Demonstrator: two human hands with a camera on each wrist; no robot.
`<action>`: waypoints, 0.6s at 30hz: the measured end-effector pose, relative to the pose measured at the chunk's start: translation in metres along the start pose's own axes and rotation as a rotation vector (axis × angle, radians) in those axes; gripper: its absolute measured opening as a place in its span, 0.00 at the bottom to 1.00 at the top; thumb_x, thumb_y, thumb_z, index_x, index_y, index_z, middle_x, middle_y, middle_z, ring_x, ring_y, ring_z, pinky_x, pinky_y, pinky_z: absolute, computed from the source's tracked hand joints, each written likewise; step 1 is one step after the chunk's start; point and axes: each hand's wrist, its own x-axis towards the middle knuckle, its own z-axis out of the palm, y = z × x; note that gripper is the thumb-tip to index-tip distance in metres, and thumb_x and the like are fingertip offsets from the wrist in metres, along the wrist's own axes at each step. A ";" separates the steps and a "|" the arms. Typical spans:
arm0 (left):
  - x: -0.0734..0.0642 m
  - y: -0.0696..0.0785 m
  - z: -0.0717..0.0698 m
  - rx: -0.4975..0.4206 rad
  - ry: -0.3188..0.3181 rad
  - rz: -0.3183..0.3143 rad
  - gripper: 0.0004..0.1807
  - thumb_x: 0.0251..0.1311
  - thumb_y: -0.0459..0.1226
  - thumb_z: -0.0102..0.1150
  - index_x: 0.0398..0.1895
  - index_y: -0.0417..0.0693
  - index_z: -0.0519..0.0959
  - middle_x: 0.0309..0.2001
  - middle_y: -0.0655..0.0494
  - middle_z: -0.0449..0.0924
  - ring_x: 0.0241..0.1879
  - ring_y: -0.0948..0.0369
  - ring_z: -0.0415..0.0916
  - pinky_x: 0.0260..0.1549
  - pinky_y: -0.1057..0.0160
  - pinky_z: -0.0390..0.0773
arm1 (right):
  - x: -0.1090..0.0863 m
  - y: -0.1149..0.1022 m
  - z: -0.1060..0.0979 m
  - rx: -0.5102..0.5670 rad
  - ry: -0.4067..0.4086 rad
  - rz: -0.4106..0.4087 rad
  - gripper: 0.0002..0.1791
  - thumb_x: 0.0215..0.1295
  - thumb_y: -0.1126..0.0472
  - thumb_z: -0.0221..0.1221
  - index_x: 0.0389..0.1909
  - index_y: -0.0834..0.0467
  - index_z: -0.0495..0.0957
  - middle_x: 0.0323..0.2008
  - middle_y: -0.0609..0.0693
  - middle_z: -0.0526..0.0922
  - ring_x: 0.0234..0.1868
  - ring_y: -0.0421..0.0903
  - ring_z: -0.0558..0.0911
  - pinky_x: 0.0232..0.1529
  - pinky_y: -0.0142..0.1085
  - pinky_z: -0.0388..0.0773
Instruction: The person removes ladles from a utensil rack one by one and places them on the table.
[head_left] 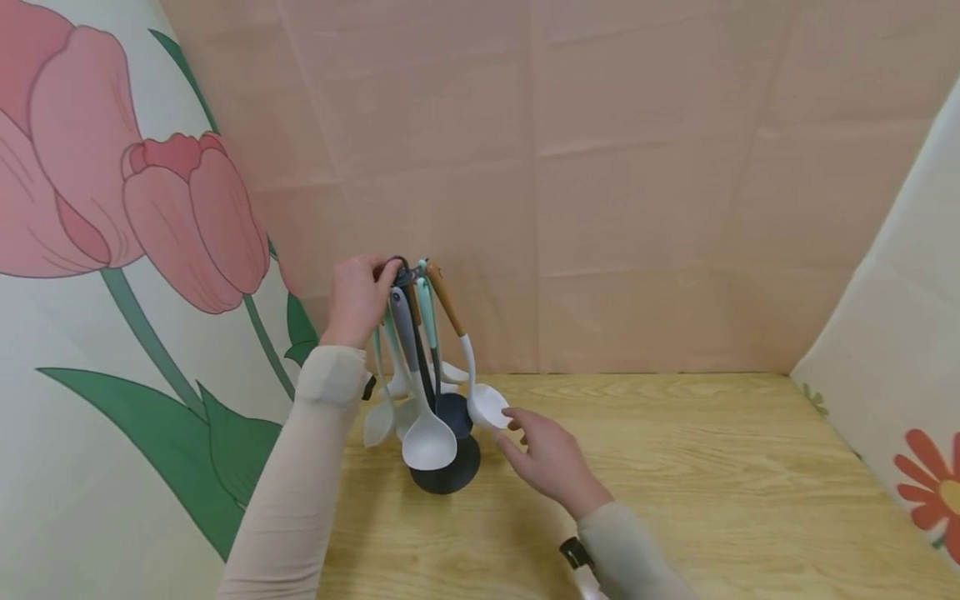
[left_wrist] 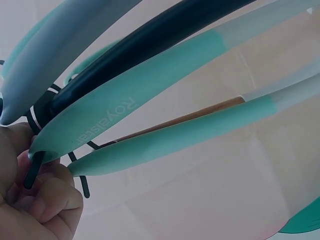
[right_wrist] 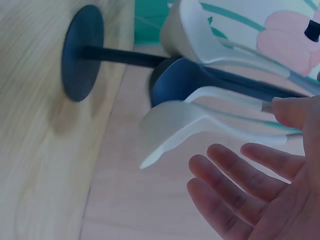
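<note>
My left hand grips the top of a dark utensil stand, hung round with several kitchen utensils. In the left wrist view its fingers are curled at the stand's hooks, beside a mint-green handle. A white ladle with a grey handle hangs in front. Behind it is a dark ladle. On the right side hangs a white ladle with a brown handle. My right hand is at that ladle's bowl, fingers spread and gripping nothing; whether the fingertips touch it I cannot tell.
The stand's round base is over the wood-patterned table, near its left side. A pinkish-beige cloth wall rises behind. A tulip-printed sheet borders the left, and a flower-printed one the right.
</note>
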 end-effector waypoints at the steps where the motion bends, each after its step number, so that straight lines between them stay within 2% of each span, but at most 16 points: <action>1: 0.000 0.000 0.000 0.002 0.000 0.000 0.19 0.74 0.48 0.52 0.42 0.43 0.86 0.33 0.49 0.83 0.28 0.55 0.74 0.27 0.60 0.72 | 0.003 -0.003 0.000 0.003 -0.003 -0.008 0.23 0.69 0.48 0.61 0.59 0.57 0.78 0.45 0.51 0.86 0.37 0.44 0.83 0.38 0.44 0.80; 13: 0.000 -0.001 0.001 0.012 0.002 0.015 0.20 0.74 0.48 0.52 0.39 0.42 0.85 0.31 0.48 0.82 0.27 0.55 0.74 0.26 0.60 0.72 | 0.024 -0.024 0.005 0.033 0.003 -0.096 0.22 0.68 0.48 0.61 0.58 0.55 0.78 0.42 0.51 0.86 0.36 0.47 0.85 0.37 0.43 0.79; 18: 0.000 -0.001 0.000 0.017 0.002 0.011 0.20 0.74 0.48 0.51 0.40 0.42 0.85 0.31 0.48 0.82 0.27 0.55 0.74 0.26 0.60 0.72 | 0.032 -0.033 0.008 0.022 0.000 -0.106 0.22 0.68 0.47 0.61 0.58 0.54 0.77 0.43 0.51 0.87 0.36 0.45 0.86 0.38 0.44 0.79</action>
